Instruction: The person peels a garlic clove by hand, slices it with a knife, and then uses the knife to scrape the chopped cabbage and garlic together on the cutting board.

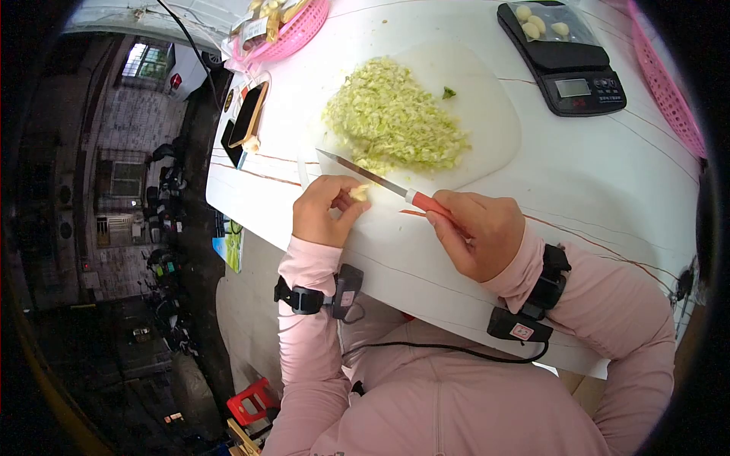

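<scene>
My left hand (325, 210) pinches a small pale-yellow garlic clove (359, 194) between thumb and fingers, at the near edge of the white cutting board (490, 137). In my right hand (482, 232) is a small knife (365, 174), gripped by its red handle. Its blade points to the upper left and passes just beyond the clove in this view. A wide heap of finely chopped pale-green cabbage (395, 118) covers much of the board, and a dark green leaf scrap (449, 93) lies to its right.
At the upper right stands a black kitchen scale (593, 99) with a clear bag of pale cloves (546, 24) on it. A pink basket (673, 95) is at the far right, another pink basket (304, 30) at the top left. Phones (247, 115) lie near the table's left edge.
</scene>
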### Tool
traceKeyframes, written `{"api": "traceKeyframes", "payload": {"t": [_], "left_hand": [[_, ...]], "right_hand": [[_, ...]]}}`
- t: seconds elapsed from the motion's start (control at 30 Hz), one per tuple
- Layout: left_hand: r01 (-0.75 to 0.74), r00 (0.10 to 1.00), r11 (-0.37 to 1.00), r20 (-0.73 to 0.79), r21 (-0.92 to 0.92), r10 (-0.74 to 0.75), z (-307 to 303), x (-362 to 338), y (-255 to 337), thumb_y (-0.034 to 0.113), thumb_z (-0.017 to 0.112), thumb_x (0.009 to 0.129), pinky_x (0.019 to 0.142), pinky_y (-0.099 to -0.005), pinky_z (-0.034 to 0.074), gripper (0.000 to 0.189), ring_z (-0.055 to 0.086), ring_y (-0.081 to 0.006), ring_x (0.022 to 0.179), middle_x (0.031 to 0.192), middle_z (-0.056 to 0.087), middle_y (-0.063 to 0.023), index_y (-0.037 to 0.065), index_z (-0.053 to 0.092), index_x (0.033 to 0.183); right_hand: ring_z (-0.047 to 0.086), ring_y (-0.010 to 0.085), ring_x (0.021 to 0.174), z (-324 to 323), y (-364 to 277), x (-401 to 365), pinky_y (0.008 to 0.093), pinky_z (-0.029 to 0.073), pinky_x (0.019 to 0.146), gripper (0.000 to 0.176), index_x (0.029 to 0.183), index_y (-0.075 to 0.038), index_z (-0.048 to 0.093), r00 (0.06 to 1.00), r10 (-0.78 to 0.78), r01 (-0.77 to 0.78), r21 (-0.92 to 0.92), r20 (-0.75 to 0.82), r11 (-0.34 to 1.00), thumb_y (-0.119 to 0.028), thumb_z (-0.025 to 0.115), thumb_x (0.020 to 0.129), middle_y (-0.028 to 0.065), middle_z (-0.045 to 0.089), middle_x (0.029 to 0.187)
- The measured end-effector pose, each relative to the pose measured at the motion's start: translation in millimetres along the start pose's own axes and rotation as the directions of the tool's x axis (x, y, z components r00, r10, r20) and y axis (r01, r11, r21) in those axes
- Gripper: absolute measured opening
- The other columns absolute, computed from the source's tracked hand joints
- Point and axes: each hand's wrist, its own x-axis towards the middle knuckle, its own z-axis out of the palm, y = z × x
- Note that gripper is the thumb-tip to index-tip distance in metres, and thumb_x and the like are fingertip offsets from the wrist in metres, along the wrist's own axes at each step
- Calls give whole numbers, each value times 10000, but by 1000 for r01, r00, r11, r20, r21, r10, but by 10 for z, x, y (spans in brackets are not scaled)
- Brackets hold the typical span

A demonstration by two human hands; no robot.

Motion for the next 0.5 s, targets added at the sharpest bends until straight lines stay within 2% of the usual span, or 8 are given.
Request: {"api": "traceKeyframes", "payload": {"t": [0.07, 0.17, 0.3, 0.37, 0.5], "left_hand": [[48, 993, 995, -107, -82, -57, 55, -71, -36, 14, 815, 733, 645, -271, 519, 307, 632, -158, 693, 897, 662, -88, 9, 671, 1004], [116, 972, 977, -183, -179, -149, 133, -195, -80, 19, 817, 739, 663, -267, 508, 311, 628, -141, 736, 926, 678, -71, 25, 678, 1017], [135, 958, 984, -239, -114, -159, 180, -296, -108, 18, 818, 740, 729, -271, 492, 317, 618, -141, 820, 941, 683, -50, 43, 685, 1027], [108, 956, 986, -257, -126, -138, 195, -332, -119, 11, 805, 779, 814, -240, 438, 310, 561, -106, 923, 1013, 659, -12, 29, 680, 1063], [141, 939, 973, -287, -181, -189, 216, -389, -185, 37, 814, 778, 840, -259, 435, 317, 559, -118, 952, 1077, 668, -13, 42, 685, 1068]], "right_hand": [[607, 299, 554, -2, -11, -8, 397, 447, 489, 115, 870, -57, 585, 999, 39, -38, -33, 35, 999, -143, 661, 883, 101, 597, 670], [607, 305, 562, 4, -11, -13, 402, 448, 495, 116, 864, -58, 580, 998, 31, -28, -58, 54, 998, -143, 656, 885, 101, 598, 679], [606, 311, 563, 19, -3, -15, 403, 451, 498, 121, 852, -59, 572, 997, 37, -31, -90, 65, 995, -142, 655, 884, 98, 596, 680], [608, 314, 577, 30, 5, -24, 405, 456, 505, 128, 845, -59, 566, 996, 36, -29, -91, 78, 995, -144, 656, 880, 98, 587, 672], [611, 312, 592, 31, 3, -11, 407, 463, 513, 132, 835, -61, 560, 995, 18, -10, -78, 95, 997, -140, 656, 878, 100, 581, 663]]}}
